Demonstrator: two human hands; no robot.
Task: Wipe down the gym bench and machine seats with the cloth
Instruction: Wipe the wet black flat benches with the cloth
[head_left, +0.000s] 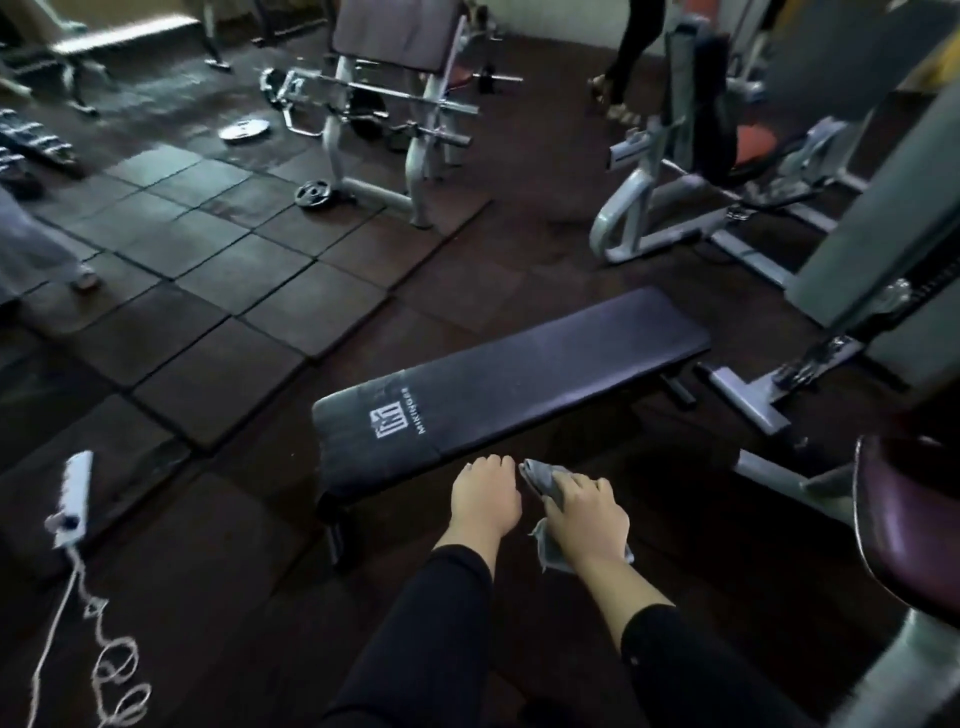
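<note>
A flat black gym bench (519, 379) with a white logo runs from lower left to upper right across the middle of the view. My right hand (584, 512) grips a crumpled grey cloth (543, 480) just off the bench's near edge. My left hand (484, 496) is beside it with the fingers curled down at the bench's near edge, holding nothing that I can see. Both arms are in black sleeves. A dark maroon machine seat (909, 519) curves in at the right edge.
A white power strip (72, 499) with a coiled cord lies on the floor at left. Grey machine frames (769, 395) stand at right, a rack (395, 119) with bars behind, weight plates (242, 130) on the mats. Other people's legs (631, 52) show at the far back and left.
</note>
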